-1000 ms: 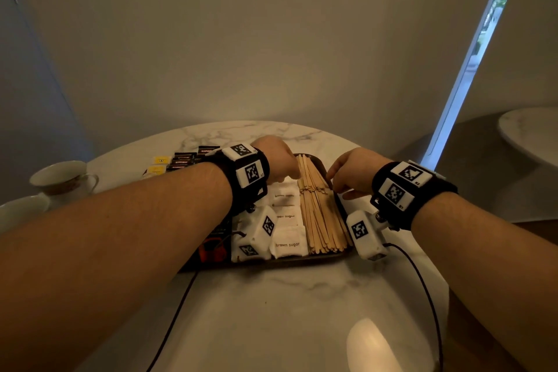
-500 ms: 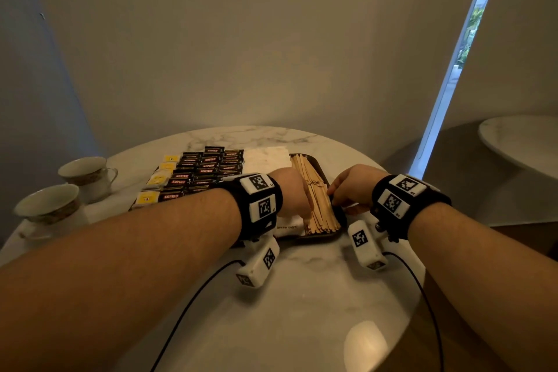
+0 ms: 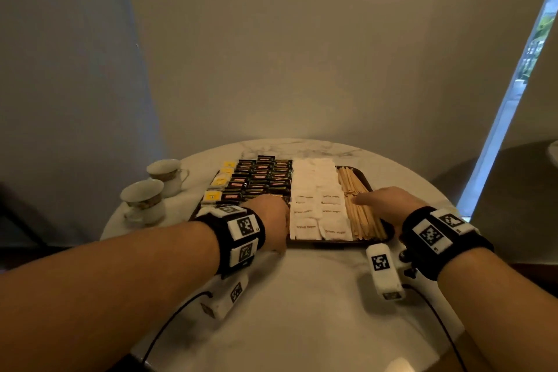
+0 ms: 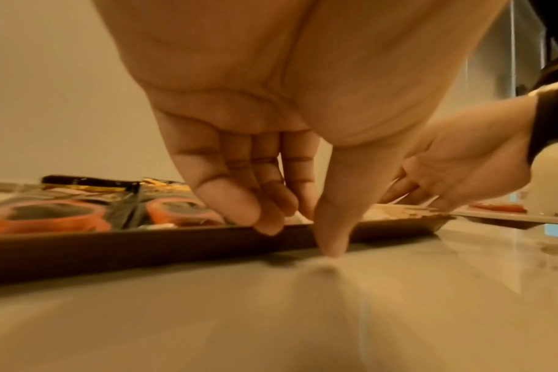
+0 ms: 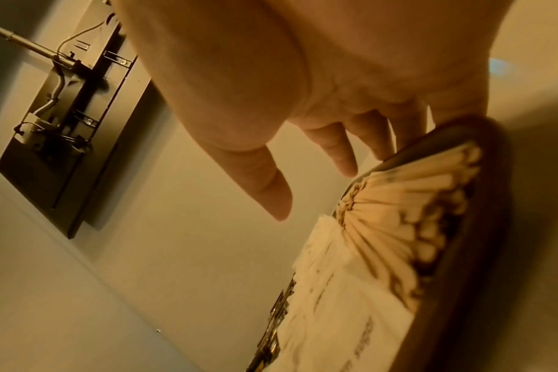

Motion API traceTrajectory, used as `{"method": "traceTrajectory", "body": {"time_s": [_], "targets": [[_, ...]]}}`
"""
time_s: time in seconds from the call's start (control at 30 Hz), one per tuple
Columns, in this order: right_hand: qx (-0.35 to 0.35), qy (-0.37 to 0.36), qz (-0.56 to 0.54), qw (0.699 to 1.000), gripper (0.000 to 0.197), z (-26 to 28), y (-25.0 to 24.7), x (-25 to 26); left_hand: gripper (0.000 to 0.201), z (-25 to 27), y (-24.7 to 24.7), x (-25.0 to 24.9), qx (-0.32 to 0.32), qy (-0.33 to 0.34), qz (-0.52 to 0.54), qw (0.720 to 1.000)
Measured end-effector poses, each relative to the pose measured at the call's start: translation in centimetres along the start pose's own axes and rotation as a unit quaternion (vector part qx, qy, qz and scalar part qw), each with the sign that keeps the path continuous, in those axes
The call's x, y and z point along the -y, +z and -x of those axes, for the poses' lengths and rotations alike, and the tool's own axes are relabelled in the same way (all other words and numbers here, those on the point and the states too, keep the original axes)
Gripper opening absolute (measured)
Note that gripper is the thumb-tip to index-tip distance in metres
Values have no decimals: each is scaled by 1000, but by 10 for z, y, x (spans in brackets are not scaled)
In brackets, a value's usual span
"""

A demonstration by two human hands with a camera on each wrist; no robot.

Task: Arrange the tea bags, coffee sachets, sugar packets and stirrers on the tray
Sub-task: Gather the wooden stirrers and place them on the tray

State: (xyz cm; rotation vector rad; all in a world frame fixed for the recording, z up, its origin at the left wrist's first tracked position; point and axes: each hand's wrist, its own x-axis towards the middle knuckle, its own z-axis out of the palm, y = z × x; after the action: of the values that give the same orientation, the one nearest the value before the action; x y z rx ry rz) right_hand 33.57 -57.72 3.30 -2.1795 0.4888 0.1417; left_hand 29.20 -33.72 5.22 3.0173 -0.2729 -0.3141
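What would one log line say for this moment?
left hand: pinches tray near edge | right hand: open over stirrers | tray: filled

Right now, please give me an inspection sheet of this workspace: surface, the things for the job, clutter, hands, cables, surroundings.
Surface: round marble table, pale.
Job's things: dark tray holds, left to right, yellow tea bags, black coffee sachets, white sugar packets, wooden stirrers, all in rows.
Clutter: two cups stand left of the tray, off it.
Hands: left hand grips the tray's near edge, thumb tip down at the table; right hand is open, fingers over the stirrers at the tray's right rim.
Cables: black cables run from both wrist cameras across the table.
Surroundings: plain wall; bright window strip on the right.
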Motion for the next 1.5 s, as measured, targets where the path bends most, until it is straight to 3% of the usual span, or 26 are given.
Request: {"method": "traceTrajectory", "body": {"time_s": [0.27, 0.57, 0.8, 1.0, 1.5], "targets": [[-10, 13, -5, 1000, 65, -4, 5, 17, 29, -22, -1, 6, 1, 0, -45, 999], [0, 29, -34, 999, 69, -52, 26, 63, 39, -79, -18, 32, -21, -38, -63, 997], [8, 8, -43, 999, 61, -77, 50, 96, 19, -116, -27, 68, -76, -75, -11, 994], [10, -21, -67, 997, 53, -85, 69, 114, 28, -128, -30, 89, -66, -125, 26, 990], [7, -48, -37, 998, 48, -103, 78, 134, 30, -147, -38, 101, -96, -149, 69, 982]]}}
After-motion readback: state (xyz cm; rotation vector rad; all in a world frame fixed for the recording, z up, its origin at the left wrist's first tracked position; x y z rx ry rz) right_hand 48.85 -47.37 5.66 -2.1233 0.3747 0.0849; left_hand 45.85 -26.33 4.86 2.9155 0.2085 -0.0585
